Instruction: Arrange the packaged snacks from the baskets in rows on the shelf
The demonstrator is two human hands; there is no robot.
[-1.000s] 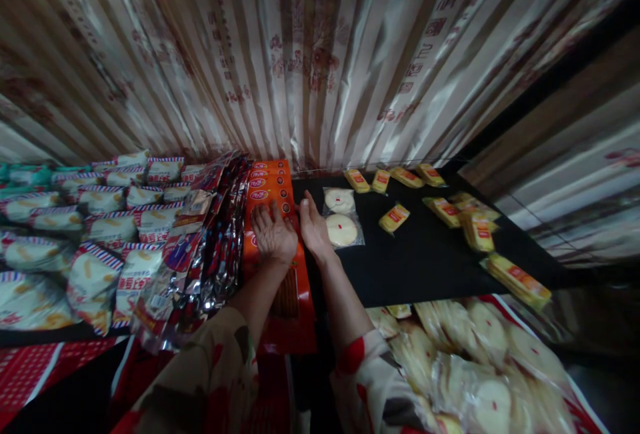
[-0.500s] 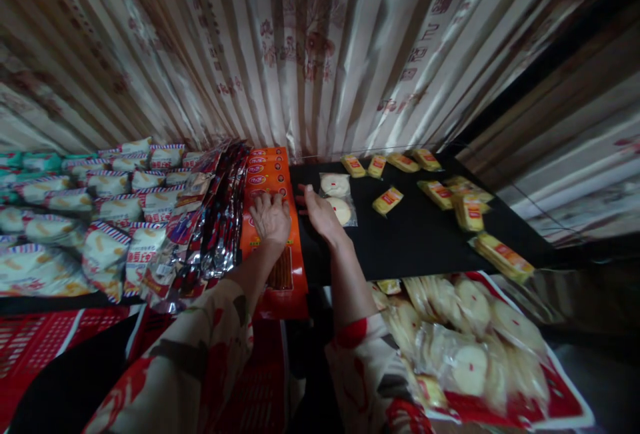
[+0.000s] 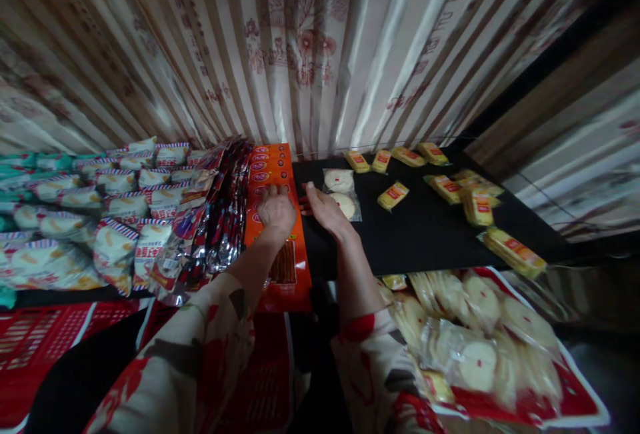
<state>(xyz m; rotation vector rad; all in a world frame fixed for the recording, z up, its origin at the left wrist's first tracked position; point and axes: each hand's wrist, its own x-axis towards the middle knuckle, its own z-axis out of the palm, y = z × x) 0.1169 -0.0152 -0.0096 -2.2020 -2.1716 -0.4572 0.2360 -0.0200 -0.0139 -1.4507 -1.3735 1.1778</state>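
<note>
Seems to be straightening orange packets (image 3: 290, 257) with curled left hand (image 3: 277, 211) on top, cannot tell if pinching, and spread right hand (image 3: 324, 209) alongside; probably calls for gentle pressing.

Before you hangs a pleated curtain (image 3: 320, 114), pale and brown, printed with reddish trees and characters. To your right, a dark slanting bar (image 3: 533, 67) separates it from more pale cloth (image 3: 600, 154). A black tabletop (image 3: 370, 247) stretches in front of you under dim light.
</note>
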